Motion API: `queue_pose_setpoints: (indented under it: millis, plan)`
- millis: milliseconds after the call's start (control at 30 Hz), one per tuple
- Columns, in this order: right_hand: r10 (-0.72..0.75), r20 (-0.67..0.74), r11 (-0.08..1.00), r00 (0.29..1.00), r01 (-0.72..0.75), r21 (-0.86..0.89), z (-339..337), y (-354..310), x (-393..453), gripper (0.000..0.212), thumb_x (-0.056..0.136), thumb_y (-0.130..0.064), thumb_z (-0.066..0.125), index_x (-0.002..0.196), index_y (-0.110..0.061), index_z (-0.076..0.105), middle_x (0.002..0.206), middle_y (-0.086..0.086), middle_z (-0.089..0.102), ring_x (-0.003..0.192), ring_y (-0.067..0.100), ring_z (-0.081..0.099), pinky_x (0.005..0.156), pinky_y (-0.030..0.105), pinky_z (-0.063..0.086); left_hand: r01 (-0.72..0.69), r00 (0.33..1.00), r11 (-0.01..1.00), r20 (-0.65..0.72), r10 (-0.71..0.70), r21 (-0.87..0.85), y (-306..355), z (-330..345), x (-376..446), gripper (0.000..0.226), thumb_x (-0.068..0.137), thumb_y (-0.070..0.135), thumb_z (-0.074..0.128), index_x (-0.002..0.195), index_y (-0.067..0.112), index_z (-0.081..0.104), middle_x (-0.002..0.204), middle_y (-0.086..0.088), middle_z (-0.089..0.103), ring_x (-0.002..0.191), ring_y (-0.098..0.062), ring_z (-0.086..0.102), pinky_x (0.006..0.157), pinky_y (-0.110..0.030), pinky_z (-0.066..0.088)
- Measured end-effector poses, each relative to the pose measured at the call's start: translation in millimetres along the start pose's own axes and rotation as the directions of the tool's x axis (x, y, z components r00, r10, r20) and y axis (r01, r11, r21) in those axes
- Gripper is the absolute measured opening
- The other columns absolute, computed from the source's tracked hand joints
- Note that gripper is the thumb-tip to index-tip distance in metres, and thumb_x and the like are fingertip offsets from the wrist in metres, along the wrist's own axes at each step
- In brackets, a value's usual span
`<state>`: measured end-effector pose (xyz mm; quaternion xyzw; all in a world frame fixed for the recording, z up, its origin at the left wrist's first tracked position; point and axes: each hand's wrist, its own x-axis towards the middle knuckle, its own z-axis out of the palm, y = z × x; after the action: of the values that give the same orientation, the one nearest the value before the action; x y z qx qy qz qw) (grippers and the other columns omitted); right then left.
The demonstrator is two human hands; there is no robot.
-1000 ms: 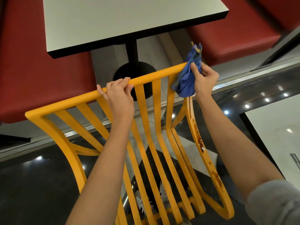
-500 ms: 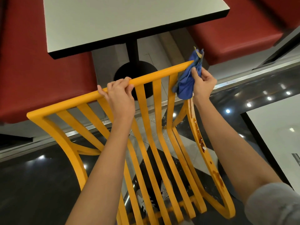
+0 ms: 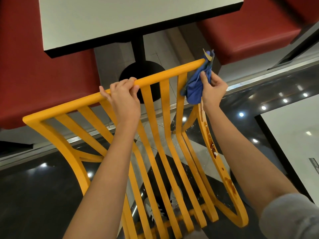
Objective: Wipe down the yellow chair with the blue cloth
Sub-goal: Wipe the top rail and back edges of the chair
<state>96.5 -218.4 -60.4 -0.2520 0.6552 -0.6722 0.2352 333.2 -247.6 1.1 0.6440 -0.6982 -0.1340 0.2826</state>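
The yellow chair (image 3: 151, 121) with several slats fills the middle of the head view, its top rail running from lower left to upper right. My left hand (image 3: 123, 99) grips the top rail near its middle. My right hand (image 3: 213, 91) holds the bunched blue cloth (image 3: 196, 87) against the rail's right end and upper right post. Brown stains (image 3: 213, 149) run down the right post below the cloth.
A grey table (image 3: 120, 19) with a black edge and black pedestal base (image 3: 143, 71) stands just beyond the chair. Red bench seats (image 3: 250, 30) flank it on both sides. A glossy dark floor (image 3: 38, 195) lies below, and my shoes (image 3: 175, 197) show between the slats.
My right hand and the blue cloth have slid slightly down from the rail's right end onto the post. My left hand keeps the same grip on the rail.
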Motion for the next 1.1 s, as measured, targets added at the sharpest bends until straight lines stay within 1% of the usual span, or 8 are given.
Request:
queue_pose_setpoints:
  millis: [167,300,433,533,667,833,1000,1100]
  plan:
    - [0.063,0.0,0.989,0.998,-0.062,-0.131,-26.8,35.3,-24.9,0.03,0.086,-0.017,0.073,0.107,0.003,0.07,0.097,0.014,0.073,0.093,0.023,0.072,0.084,0.047,0.058,-0.02,0.997,0.99,0.075,0.01,0.143,9.3,-5.3,3.3,0.033,0.1,0.028,0.051,0.131,0.021,0.06,0.126,-0.001,0.064,0.125,-0.023,0.047,0.119,-0.055,0.005]
    - [0.079,-0.081,0.986,0.994,-0.09,-0.144,-22.5,32.6,-29.9,0.027,0.086,-0.015,0.073,0.109,-0.001,0.072,0.096,0.008,0.074,0.092,0.016,0.071,0.084,0.037,0.059,-0.25,0.962,0.958,0.148,0.229,0.143,38.9,12.2,10.4,0.043,0.102,0.033,0.046,0.141,0.014,0.05,0.132,-0.004,0.06,0.126,-0.024,0.048,0.12,-0.048,0.007]
    - [-0.002,-0.132,0.999,0.991,-0.003,-0.038,2.9,4.3,-13.5,0.023,0.087,-0.01,0.071,0.108,0.0,0.071,0.095,0.009,0.074,0.088,0.012,0.071,0.075,0.023,0.058,-0.387,0.9,0.922,0.227,0.373,0.021,71.0,41.3,26.1,0.042,0.103,0.028,0.043,0.143,0.013,0.046,0.136,-0.007,0.057,0.124,-0.025,0.05,0.113,-0.041,0.029]
    - [-0.059,-0.123,0.998,0.991,0.063,0.027,9.9,-2.5,-4.2,0.017,0.088,-0.008,0.07,0.105,-0.008,0.072,0.092,0.003,0.074,0.087,0.008,0.071,0.074,0.023,0.058,-0.468,0.86,0.883,0.224,0.459,-0.011,83.3,64.2,31.6,0.038,0.103,0.031,0.044,0.14,0.022,0.052,0.13,-0.001,0.061,0.113,-0.024,0.056,0.097,-0.04,0.041]
    - [0.008,-0.161,0.999,0.987,-0.013,-0.031,-10.6,35.4,-27.8,0.02,0.086,-0.01,0.071,0.106,-0.007,0.073,0.093,0.001,0.075,0.089,0.011,0.071,0.079,0.031,0.059,-0.449,0.881,0.891,0.136,0.454,-0.069,88.3,81.4,23.5,0.034,0.102,0.028,0.046,0.135,0.029,0.057,0.125,0.006,0.065,0.106,-0.017,0.061,0.101,-0.037,0.032]
    - [0.107,-0.173,0.98,0.979,-0.133,-0.147,-27.2,59.2,-40.4,0.011,0.087,-0.013,0.071,0.096,-0.008,0.076,0.081,0.0,0.073,0.078,0.011,0.069,0.072,0.035,0.058,-0.441,0.892,0.893,0.069,0.447,-0.086,83.9,85.6,20.7,0.034,0.101,0.026,0.046,0.132,0.029,0.06,0.122,0.008,0.067,0.112,-0.011,0.06,0.115,-0.045,0.025]
    - [-0.018,-0.23,1.0,0.973,0.015,-0.017,10.8,18.5,-13.9,0.014,0.088,-0.01,0.069,0.1,-0.006,0.075,0.088,0.002,0.075,0.085,0.013,0.071,0.077,0.031,0.059,-0.458,0.882,0.885,0.078,0.464,-0.083,82.4,87.6,22.5,0.035,0.1,0.027,0.045,0.131,0.029,0.061,0.12,0.01,0.068,0.112,-0.008,0.06,0.12,-0.043,0.012]
    - [-0.036,-0.218,0.998,0.975,0.025,-0.052,6.9,24.9,-17.6,0.017,0.089,-0.013,0.069,0.103,-0.006,0.074,0.09,0.0,0.075,0.087,0.01,0.07,0.077,0.029,0.058,-0.463,0.88,0.884,0.088,0.467,-0.069,81.6,88.4,23.1,0.035,0.101,0.029,0.043,0.132,0.03,0.06,0.119,0.012,0.068,0.11,-0.007,0.06,0.12,-0.041,0.009]
